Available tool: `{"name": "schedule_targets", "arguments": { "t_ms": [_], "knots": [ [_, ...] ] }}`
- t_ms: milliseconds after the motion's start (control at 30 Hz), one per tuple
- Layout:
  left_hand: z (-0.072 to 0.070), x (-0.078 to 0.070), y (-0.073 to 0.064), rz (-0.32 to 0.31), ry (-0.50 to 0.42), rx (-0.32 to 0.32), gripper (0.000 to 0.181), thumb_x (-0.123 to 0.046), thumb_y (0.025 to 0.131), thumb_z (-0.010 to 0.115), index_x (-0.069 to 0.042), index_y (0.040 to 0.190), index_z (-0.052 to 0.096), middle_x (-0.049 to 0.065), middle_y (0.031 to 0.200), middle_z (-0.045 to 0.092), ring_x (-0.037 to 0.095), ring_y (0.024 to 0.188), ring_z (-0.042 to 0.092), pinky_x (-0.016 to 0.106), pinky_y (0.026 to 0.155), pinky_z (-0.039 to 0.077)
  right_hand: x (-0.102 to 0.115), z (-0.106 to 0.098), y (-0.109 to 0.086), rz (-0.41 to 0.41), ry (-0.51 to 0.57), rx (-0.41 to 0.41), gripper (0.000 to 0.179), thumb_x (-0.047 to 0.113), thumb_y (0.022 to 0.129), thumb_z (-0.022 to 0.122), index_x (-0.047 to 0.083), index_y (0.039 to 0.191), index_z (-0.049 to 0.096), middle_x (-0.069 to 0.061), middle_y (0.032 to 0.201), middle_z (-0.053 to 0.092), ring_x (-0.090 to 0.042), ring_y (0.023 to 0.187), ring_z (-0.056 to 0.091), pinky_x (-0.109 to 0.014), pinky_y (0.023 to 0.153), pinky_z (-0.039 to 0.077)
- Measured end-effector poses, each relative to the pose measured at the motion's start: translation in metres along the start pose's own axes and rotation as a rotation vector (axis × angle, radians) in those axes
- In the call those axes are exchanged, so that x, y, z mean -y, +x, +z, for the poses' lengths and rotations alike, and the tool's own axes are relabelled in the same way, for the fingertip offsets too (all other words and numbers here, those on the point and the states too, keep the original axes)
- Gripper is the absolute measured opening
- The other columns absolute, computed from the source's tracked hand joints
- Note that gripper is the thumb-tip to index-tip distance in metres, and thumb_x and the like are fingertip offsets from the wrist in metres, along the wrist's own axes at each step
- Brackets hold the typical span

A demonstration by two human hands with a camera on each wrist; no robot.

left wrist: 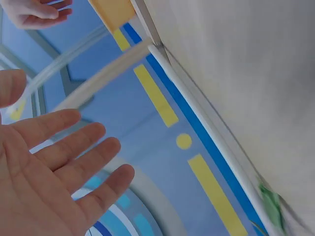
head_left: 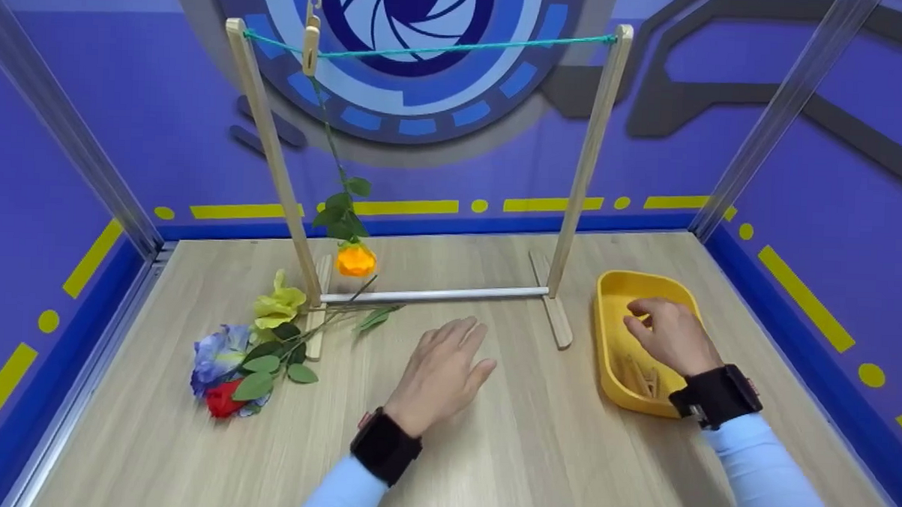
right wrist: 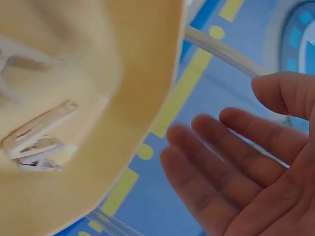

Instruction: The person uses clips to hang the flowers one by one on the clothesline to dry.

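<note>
Purple walls (head_left: 163,108) framed your loose, empty left hand (head_left: 438,377) and right hand (head_left: 675,336); upper left, a clothespin (head_left: 311,47) suspended an orange flower (head_left: 356,261) stem-up.

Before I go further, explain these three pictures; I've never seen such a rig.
There is no robot here: these are a person's bare left hand and right hand. The wide picture comes from a camera on the head, looking forward and down. The other two come from cameras on the wrists, each showing that hand's palm.

On the table stands a rack with a string. A peg hangs an orange flower head down. Yellow, blue and red flowers lie at the left. The tray at the right contains pegs.

Neither hand holds anything; the right is near the tray.
</note>
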State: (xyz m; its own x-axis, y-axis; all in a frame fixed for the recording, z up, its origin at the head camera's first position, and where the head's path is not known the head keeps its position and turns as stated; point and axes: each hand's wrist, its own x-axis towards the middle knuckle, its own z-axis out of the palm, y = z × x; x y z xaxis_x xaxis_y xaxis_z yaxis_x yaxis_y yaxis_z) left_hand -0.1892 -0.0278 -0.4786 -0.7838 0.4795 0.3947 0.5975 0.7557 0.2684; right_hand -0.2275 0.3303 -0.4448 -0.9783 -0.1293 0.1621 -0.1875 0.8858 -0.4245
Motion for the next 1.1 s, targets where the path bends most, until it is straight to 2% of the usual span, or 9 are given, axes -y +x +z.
{"name": "schedule_targets", "arguments": {
  "t_ms": [233,400,533,700,867,1100],
  "knots": [
    [0.008,-0.018,0.028,0.104,0.077,0.054,0.051,-0.041,0.108,0.052,-0.004,0.141,0.059,0.013,0.144,0.061,0.027,0.135,0.056,0.045,0.107,0.047,-0.014,-0.001,0.010,-0.018,-0.070,0.161,0.025,0.015,0.099,0.069,-0.005,0.112,0.074,-0.017,0.097,0.074,-0.030,0.085,0.066,-0.054,0.085,0.058],
    [0.016,-0.023,0.047,0.119,0.087,0.112,0.051,-0.043,0.109,0.048,-0.006,0.143,0.059,0.011,0.145,0.060,0.025,0.136,0.055,0.044,0.108,0.047,-0.022,0.001,0.015,-0.042,-0.121,0.215,0.018,0.015,0.096,0.072,-0.002,0.103,0.075,-0.011,0.086,0.071,-0.024,0.075,0.061,-0.045,0.075,0.057],
    [0.021,-0.028,0.059,0.126,0.095,0.141,0.051,-0.043,0.108,0.049,-0.007,0.143,0.060,0.011,0.147,0.059,0.026,0.137,0.055,0.046,0.109,0.046,-0.029,0.003,0.019,-0.033,-0.140,0.265,0.014,0.016,0.094,0.074,0.002,0.094,0.074,-0.004,0.077,0.065,-0.019,0.068,0.056,-0.034,0.065,0.050],
    [0.031,-0.035,0.069,0.149,0.120,0.146,0.048,-0.043,0.108,0.050,-0.008,0.139,0.063,0.010,0.143,0.062,0.025,0.134,0.057,0.046,0.108,0.047,-0.034,0.009,0.024,-0.017,-0.162,0.363,0.015,0.019,0.093,0.075,0.004,0.090,0.074,-0.002,0.073,0.063,-0.019,0.065,0.054,-0.031,0.063,0.046],
    [0.042,-0.039,0.077,0.165,0.154,0.155,0.047,-0.045,0.108,0.050,-0.011,0.133,0.068,0.006,0.136,0.066,0.021,0.127,0.061,0.040,0.101,0.052,-0.038,0.017,0.026,-0.016,-0.213,0.460,0.016,0.021,0.092,0.076,0.007,0.085,0.073,0.000,0.069,0.059,-0.018,0.063,0.053,-0.030,0.062,0.044],
    [0.055,-0.041,0.084,0.142,0.181,0.202,0.045,-0.046,0.107,0.051,-0.013,0.131,0.070,0.004,0.130,0.069,0.020,0.118,0.066,0.037,0.095,0.054,-0.038,0.018,0.026,-0.007,-0.254,0.535,0.017,0.022,0.091,0.077,0.009,0.082,0.071,0.000,0.070,0.059,-0.018,0.063,0.053,-0.031,0.060,0.043]
  ]
}}
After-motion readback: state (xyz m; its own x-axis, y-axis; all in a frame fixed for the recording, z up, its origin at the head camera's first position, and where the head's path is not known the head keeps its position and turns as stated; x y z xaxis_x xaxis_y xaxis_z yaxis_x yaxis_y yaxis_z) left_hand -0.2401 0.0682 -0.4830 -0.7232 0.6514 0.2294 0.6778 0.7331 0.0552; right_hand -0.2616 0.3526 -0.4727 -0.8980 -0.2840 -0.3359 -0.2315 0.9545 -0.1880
